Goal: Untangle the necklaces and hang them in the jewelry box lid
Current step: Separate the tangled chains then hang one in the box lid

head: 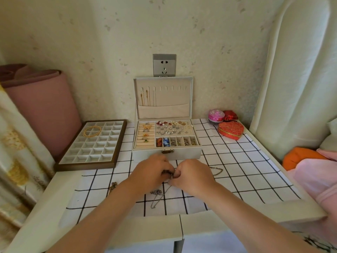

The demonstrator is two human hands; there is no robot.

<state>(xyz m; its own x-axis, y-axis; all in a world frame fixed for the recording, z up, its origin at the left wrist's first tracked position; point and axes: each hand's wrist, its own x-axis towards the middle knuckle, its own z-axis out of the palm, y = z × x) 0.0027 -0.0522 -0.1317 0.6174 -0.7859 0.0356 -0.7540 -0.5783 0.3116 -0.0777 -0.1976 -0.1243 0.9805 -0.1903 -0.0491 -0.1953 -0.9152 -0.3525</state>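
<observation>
My left hand [152, 172] and my right hand [191, 177] meet over the checked cloth, just in front of the jewelry box [182, 153]. Both pinch a tangled clump of silver necklaces [168, 172] between them. A chain with a pendant [157, 195] trails down from the clump onto the cloth. The box lid [164, 96] stands open against the wall, and two thin gold chains [145, 96] hang from its left hooks. Another chain [217, 170] lies to the right of my right hand, and a small gold piece [113, 186] lies at the left.
A brown compartment tray [91, 148] with gold bangles [92, 131] sits left of the box. A red heart-shaped box [230, 130], a pink round tin [216, 115] and a small red box [230, 115] stand at the back right. A pink roll [42, 106] leans at the left.
</observation>
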